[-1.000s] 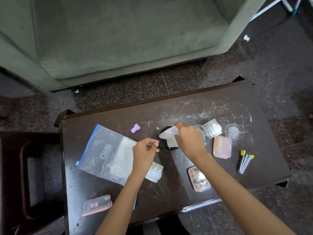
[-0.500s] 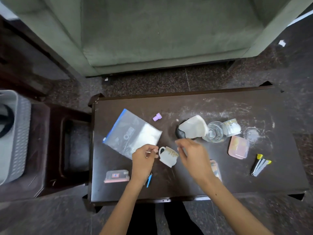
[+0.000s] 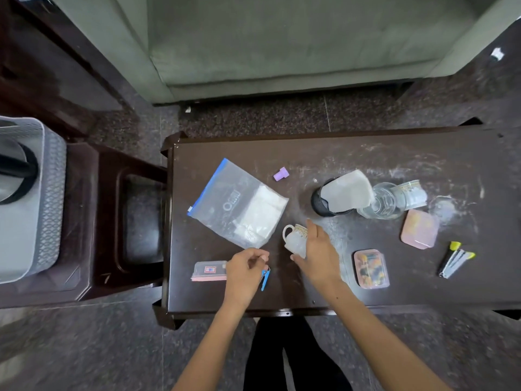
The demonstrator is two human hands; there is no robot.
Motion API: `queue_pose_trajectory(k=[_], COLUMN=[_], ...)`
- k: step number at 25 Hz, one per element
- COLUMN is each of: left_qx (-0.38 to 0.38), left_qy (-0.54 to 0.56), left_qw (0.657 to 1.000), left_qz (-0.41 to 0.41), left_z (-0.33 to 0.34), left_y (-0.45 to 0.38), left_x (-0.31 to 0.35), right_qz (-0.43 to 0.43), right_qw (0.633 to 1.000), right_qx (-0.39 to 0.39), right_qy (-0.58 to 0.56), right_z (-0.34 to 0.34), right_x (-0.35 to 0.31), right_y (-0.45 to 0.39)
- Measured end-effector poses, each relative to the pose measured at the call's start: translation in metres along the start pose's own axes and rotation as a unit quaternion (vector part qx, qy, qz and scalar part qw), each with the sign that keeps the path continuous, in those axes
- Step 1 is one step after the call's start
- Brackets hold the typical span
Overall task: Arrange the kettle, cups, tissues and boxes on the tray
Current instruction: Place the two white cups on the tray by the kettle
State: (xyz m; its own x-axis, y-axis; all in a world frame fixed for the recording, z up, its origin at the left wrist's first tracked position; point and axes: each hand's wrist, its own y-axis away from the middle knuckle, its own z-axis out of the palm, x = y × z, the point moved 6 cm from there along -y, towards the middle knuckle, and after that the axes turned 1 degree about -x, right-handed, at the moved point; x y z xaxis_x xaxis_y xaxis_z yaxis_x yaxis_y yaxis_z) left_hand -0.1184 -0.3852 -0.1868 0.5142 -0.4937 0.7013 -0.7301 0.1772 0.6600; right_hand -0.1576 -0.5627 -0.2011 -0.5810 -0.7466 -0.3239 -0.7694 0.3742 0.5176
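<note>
Head view: your right hand [image 3: 317, 256] sits mid-frame on the dark worktop [image 3: 366, 153], fingers spread and wrapped around a white cup [image 3: 294, 239] with a gold rim pattern. The cup is tilted, handle toward the left of the frame, thumb under its base. Your left hand [image 3: 244, 270] is just left of it and lower, fingers curled in a loose pinch; can't tell if it actually grips anything. A blue clip [image 3: 265, 279] lies on the worktop right at that hand's fingertips, touching or nearly so.

Just left of your left hand lies a small clear box with a pink base [image 3: 208, 270], partly covered by the hand. Above both hands, a zip bag [image 3: 236, 203] with a blue seal and white tissues inside lies flat, its lower corner near the left hand's knuckles. A purple cap [image 3: 281, 174] lies above the bag's right side.

Upper right of the cup stands a black mesh holder [image 3: 320, 201] with a white tissue [image 3: 348, 193] draped over it. Beside that, to the right, a clear glass vessel [image 3: 382, 203] touches a second cup [image 3: 411, 193] lying on its side. A pink lidded box [image 3: 419, 228] is below those, well right of your right hand. Another clear box with coloured contents [image 3: 370, 268] lies just right of your right wrist. Yellow-capped pens [image 3: 455, 259] lie at the far right.

At the left edge of the frame a grey tray [image 3: 50, 193] rests on a dark stool [image 3: 112, 221], well apart from both hands.
</note>
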Motion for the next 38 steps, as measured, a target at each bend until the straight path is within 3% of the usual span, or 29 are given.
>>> queue_pose_trajectory(k=[3,7,12,17,27,32,38], left_qx=[-0.016,-0.041,-0.099,-0.121,-0.132,-0.128,-0.106], left_qy=[-0.009,0.011,0.152,0.182,0.202,0.216,0.209], left_qw=[1.0,0.996,0.97,0.961,0.959,0.958,0.963], left_qz=[-0.015,-0.073,-0.16,-0.171,-0.149,-0.137,-0.13], left_z=[0.003,0.019,0.059,0.108,0.209,0.227,0.227], left_y=[-0.003,-0.006,-0.006,0.006,0.025,0.019,0.013], left_x=[0.001,0.006,0.025,0.035,0.092,0.111,0.119], right_qz=[0.021,-0.039,-0.124,-0.173,-0.11,-0.012,-0.086], right_qw=[0.999,0.996,0.991,0.979,0.972,0.993,0.993], right_qx=[-0.027,-0.05,0.04,0.106,0.139,0.112,0.018], right_qy=[-0.013,0.059,0.037,0.003,-0.156,-0.023,0.077], right_z=[0.004,0.004,-0.021,-0.044,-0.151,-0.177,-0.167], right_x=[0.001,-0.006,-0.003,0.023,0.153,0.192,0.196], right_y=[-0.009,-0.008,0.02,0.054,0.051,-0.026,-0.098])
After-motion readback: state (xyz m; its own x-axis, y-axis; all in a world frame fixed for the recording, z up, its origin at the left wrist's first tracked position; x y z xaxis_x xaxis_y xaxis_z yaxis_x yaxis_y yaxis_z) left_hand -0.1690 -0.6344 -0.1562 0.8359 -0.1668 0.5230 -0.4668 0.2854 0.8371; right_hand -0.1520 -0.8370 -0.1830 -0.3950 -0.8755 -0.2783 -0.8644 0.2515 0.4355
